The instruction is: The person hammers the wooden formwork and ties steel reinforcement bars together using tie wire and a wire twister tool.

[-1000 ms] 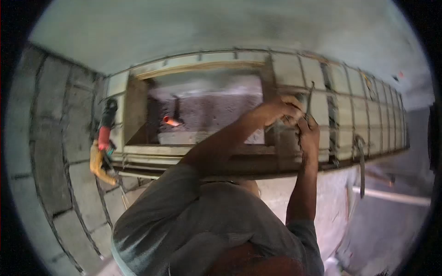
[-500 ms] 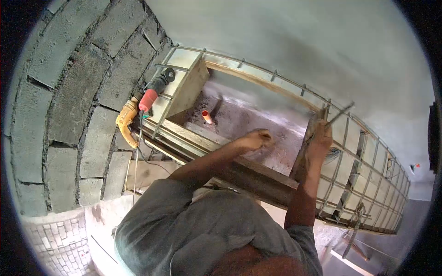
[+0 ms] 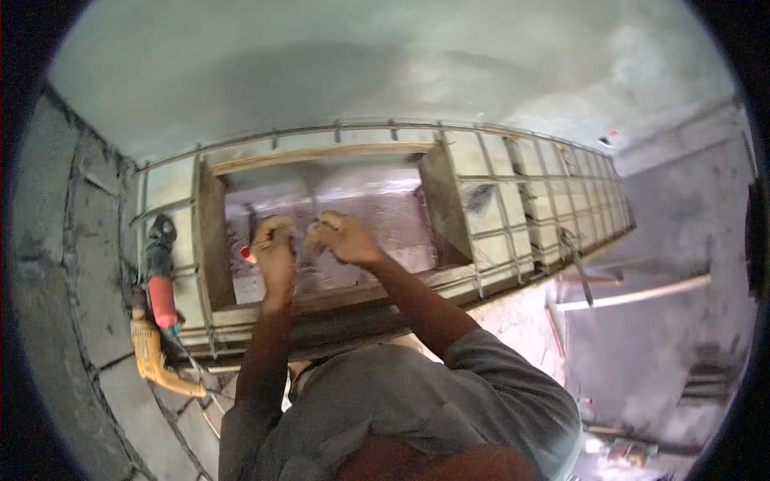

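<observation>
Both my hands are over the opening of a wooden formwork box [image 3: 317, 151], close to each other. My left hand [image 3: 277, 238] has its fingers curled together near the orange pipe stub [image 3: 248, 254]; anything in them is too small to make out. My right hand [image 3: 342, 238] is also closed, just right of the left. A thin dark line rises above its fingers, but blur hides whether it is the rod-like tool seen earlier.
A rebar grid [image 3: 504, 226] over pale panels surrounds the box. At the left lie an angle grinder [image 3: 162, 301] with a red body and a yellow drill [image 3: 148, 349] beside a block wall [image 3: 88, 264]. A long tool [image 3: 579, 268] hangs from the grid at the right.
My right hand has left the box's right side and come across to the left hand. The view has turned and shifted, so the box now lies more level.
</observation>
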A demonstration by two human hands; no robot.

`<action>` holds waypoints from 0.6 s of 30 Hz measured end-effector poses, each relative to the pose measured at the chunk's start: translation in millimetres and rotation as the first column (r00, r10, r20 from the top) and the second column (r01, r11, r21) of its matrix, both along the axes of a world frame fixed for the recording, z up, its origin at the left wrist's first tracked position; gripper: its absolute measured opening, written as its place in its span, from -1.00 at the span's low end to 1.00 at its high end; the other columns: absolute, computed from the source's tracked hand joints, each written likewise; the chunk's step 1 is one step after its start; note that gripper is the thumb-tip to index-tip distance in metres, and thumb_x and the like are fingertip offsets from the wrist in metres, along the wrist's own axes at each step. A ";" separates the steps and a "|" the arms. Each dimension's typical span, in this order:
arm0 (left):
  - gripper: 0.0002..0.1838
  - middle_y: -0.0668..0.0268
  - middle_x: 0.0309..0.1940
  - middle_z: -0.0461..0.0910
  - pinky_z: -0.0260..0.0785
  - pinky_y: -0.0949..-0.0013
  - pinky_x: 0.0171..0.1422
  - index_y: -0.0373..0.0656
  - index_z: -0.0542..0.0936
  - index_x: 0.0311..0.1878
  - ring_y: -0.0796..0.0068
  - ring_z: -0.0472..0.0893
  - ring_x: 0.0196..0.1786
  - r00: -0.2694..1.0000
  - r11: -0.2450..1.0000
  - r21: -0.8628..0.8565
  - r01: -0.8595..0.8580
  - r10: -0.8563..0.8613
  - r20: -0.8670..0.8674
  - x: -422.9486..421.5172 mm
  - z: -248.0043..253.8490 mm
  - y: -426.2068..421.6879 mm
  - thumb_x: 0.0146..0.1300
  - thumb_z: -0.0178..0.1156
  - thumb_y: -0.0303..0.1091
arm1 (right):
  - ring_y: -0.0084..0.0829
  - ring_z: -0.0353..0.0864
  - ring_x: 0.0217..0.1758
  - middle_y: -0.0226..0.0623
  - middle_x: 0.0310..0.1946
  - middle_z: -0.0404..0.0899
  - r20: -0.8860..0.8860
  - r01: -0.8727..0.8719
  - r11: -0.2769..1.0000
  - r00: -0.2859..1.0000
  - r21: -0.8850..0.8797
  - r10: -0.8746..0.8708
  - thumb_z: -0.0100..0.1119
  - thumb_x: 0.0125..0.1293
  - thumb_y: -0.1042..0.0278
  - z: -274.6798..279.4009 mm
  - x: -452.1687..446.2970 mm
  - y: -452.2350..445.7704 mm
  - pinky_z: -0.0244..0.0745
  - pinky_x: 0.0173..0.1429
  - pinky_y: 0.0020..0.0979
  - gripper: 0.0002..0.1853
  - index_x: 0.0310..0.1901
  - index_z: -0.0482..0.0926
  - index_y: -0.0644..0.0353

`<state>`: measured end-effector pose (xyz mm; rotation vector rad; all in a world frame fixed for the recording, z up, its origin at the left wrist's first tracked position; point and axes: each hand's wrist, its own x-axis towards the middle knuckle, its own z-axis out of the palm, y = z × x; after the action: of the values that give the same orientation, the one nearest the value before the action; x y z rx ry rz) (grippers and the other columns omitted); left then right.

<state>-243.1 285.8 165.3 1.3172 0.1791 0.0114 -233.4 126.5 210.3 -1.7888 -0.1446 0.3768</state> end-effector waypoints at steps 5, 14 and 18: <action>-0.86 0.46 -0.43 0.47 0.12 0.60 -0.61 -0.14 0.52 -0.17 0.73 0.32 -0.63 0.999 0.938 -0.346 -0.032 0.023 -0.030 8.2 22.2 19.1 0.24 0.06 -0.55 | -0.62 0.33 -0.68 -0.50 -0.69 0.37 -0.184 0.124 0.988 0.977 0.093 -0.105 0.02 0.41 0.11 -0.7 -18.9 33.3 0.22 -0.63 -0.50 -0.72 -0.34 0.44 0.14; -0.83 0.51 -0.44 0.41 0.05 0.63 -0.61 -0.12 0.52 -0.12 0.78 0.27 -0.59 0.976 0.988 0.154 -0.009 -0.025 0.216 27.3 -35.8 44.0 0.21 0.09 -0.47 | -0.64 0.20 -0.72 -0.53 -0.68 0.29 0.116 -0.013 0.993 0.993 0.121 -0.001 0.04 0.39 0.03 -26.4 -10.8 44.6 0.11 -0.65 -0.51 -0.69 -0.35 0.46 0.10; -0.80 0.49 -0.39 0.47 0.08 0.65 -0.54 -0.19 0.56 -0.06 0.80 0.30 -0.51 0.941 0.894 -0.305 0.328 -0.338 0.021 17.3 18.9 61.0 0.27 0.14 -0.38 | -0.62 0.17 -0.73 -0.54 -0.69 0.25 -0.480 0.249 0.909 0.875 0.333 -0.063 -0.01 0.41 -0.04 12.7 -21.0 48.9 0.08 -0.64 -0.51 -0.62 -0.34 0.50 0.14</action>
<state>-225.7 346.8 184.2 1.0241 -0.0209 -0.3201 -254.4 175.4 223.0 -1.2671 0.2530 0.5996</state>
